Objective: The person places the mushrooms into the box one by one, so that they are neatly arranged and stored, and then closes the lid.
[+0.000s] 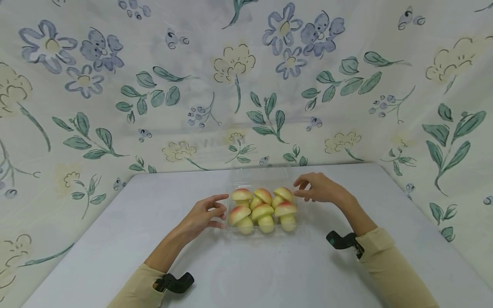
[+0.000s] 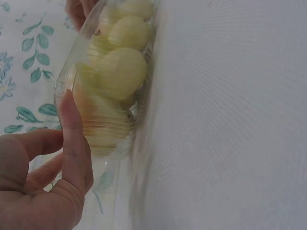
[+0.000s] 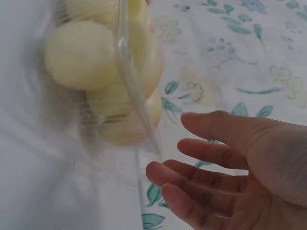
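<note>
A clear plastic box (image 1: 300,223) sits on the white table, holding several mushroom-shaped pieces (image 1: 265,223) in two rows. Their stems are pale yellow-green and their rounded caps are tinged red. Behind the tray, the transparent lid (image 1: 259,174) is raised. At the box's left side is my left hand (image 1: 203,216); in the left wrist view its straight finger (image 2: 72,129) lies along the box rim (image 2: 58,88). My right hand (image 1: 321,188) is by the back right corner. Its fingers (image 3: 211,151) are loosely bent with nothing between them, beside the box edge in the right wrist view.
The white table (image 1: 246,269) reaches back to a curtain (image 1: 208,128) printed with flowers and leaves, which also lines both sides. A black wrist camera (image 1: 179,283) juts from the left cuff, another black camera (image 1: 340,240) from the right cuff.
</note>
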A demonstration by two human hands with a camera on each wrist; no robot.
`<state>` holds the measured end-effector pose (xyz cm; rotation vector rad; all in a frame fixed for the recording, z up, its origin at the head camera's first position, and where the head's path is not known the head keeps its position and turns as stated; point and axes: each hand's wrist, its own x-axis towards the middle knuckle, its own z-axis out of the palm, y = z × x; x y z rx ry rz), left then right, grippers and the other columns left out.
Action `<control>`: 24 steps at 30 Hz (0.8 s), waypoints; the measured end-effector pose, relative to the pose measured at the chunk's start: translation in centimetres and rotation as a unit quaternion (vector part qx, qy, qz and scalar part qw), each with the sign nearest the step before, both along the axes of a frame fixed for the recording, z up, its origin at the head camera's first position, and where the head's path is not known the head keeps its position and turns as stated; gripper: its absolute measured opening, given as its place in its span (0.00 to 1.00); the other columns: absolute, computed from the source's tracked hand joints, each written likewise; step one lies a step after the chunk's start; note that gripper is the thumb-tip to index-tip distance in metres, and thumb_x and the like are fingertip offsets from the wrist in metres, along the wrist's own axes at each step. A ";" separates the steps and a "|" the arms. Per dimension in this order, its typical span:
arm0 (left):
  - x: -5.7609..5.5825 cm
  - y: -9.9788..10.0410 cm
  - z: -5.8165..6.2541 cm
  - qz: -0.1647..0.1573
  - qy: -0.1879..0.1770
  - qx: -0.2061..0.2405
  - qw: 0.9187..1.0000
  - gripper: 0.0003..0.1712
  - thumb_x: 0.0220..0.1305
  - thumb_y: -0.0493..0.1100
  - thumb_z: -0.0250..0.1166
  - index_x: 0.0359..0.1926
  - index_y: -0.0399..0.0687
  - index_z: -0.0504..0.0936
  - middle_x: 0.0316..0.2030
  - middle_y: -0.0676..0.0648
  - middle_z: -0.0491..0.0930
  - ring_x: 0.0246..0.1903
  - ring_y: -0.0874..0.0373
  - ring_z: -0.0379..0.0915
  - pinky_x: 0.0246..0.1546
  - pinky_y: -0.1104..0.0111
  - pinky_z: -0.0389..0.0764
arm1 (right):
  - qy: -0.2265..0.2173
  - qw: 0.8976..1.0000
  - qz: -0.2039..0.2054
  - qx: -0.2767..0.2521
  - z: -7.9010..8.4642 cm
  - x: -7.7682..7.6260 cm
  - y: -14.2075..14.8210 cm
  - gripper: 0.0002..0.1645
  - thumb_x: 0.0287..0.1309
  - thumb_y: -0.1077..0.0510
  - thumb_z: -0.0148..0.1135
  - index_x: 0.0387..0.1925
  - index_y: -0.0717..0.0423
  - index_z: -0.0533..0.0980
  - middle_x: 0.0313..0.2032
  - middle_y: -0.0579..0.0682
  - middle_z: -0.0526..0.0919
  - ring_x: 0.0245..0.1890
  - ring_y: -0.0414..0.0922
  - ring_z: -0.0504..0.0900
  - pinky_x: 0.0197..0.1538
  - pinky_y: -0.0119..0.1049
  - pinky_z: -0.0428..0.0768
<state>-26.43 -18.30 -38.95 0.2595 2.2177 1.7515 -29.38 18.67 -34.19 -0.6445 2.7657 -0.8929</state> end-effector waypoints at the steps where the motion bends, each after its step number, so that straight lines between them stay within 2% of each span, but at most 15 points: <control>1: 0.0 0.0 0.0 0.000 0.001 0.000 1.000 0.31 0.71 0.37 0.57 0.72 0.43 0.62 0.43 0.46 0.71 0.37 0.58 0.75 0.36 0.67 0.88 | 0.002 1.000 -0.002 -0.002 -0.2 -0.2 0.1 0.22 0.67 0.53 0.60 0.56 0.64 0.76 0.45 0.59 0.84 0.34 0.50 0.86 0.34 0.34 0.85; 7: 0.0 0.0 0.0 0.000 0.003 0.002 1.000 0.31 0.71 0.37 0.57 0.72 0.42 0.62 0.44 0.45 0.71 0.37 0.59 0.75 0.35 0.68 0.88 | 0.004 1.000 -0.024 -0.006 -1.4 -1.9 0.8 0.19 0.72 0.58 0.52 0.56 0.67 0.75 0.47 0.64 0.83 0.35 0.52 0.87 0.33 0.35 0.86; 10: 0.1 0.0 0.0 -0.001 0.001 0.003 1.000 0.31 0.71 0.37 0.57 0.72 0.42 0.62 0.44 0.45 0.71 0.37 0.59 0.75 0.35 0.68 0.88 | -0.014 0.999 -0.035 -0.006 -2.1 -2.8 0.9 0.19 0.72 0.59 0.50 0.56 0.68 0.75 0.49 0.65 0.82 0.34 0.51 0.87 0.33 0.36 0.87; 16: 0.2 -0.1 -0.1 0.001 -0.001 0.008 1.000 0.31 0.71 0.37 0.57 0.72 0.43 0.62 0.43 0.46 0.71 0.37 0.58 0.75 0.35 0.67 0.88 | -0.039 0.997 -0.042 -0.042 -3.4 -4.9 1.0 0.21 0.74 0.60 0.45 0.58 0.70 0.74 0.51 0.68 0.80 0.37 0.50 0.88 0.35 0.37 0.88; 24: 0.1 -0.1 0.0 -0.006 0.002 0.008 1.000 0.31 0.71 0.37 0.57 0.73 0.42 0.61 0.43 0.45 0.71 0.36 0.58 0.75 0.36 0.66 0.88 | -0.068 0.994 -0.043 -0.073 -4.0 -6.7 0.4 0.23 0.75 0.60 0.40 0.60 0.71 0.72 0.51 0.69 0.80 0.35 0.47 0.86 0.36 0.37 0.87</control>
